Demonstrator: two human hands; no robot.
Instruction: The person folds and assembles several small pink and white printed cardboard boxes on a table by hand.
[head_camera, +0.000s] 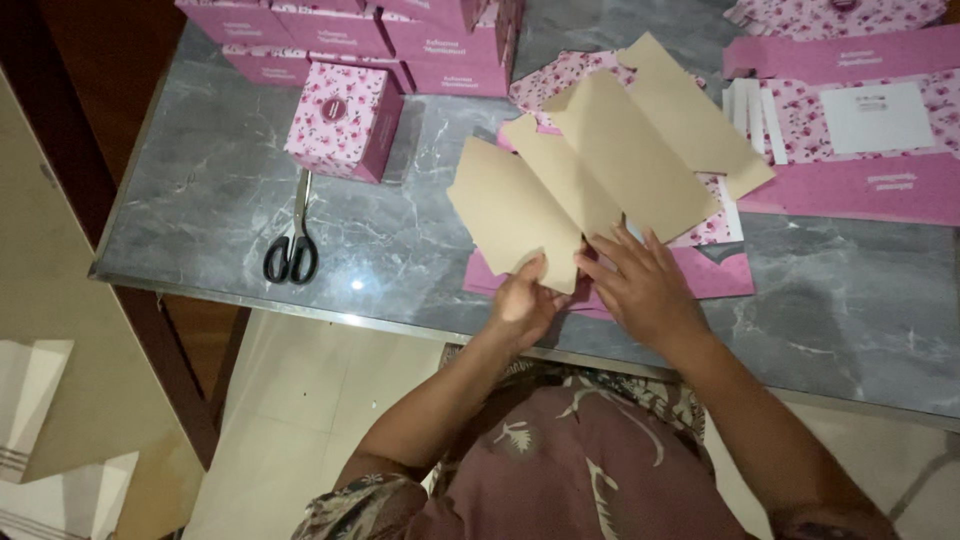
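Grey marbled stone worktop (250, 190) with a metal edge, filling most of the view, a tiled floor below its near side. At the far right, flat pink printed cardboard sheets with a rose pattern (860, 160), spread out unfolded; at the far left, a row of folded pink boxes (400, 40), and just in front of them one assembled pink rose-patterned box (343, 120) standing slightly askew. In the middle, lying on more pink sheets, the flat brown-backed die-cut box blank (590, 170), plain side up, its panels fanned out toward the far right and creased between them. Judged light and thin, stiff across each panel but ready to bend along the creases, easily dented or torn at the flaps, likely to slide on the smooth sheets beneath; best taken at the near edge of a panel, close to a crease, rather than by a loose flap. Left hand (522, 298) curled on the near corner of the leftmost panel, thumb on top, pinching it. Right hand (640, 285) spread open, fingers flat and pressing near the blank's near edge, gripping nothing. Near left, black-handled metal scissors (292, 240), closed, well apart from both hands.
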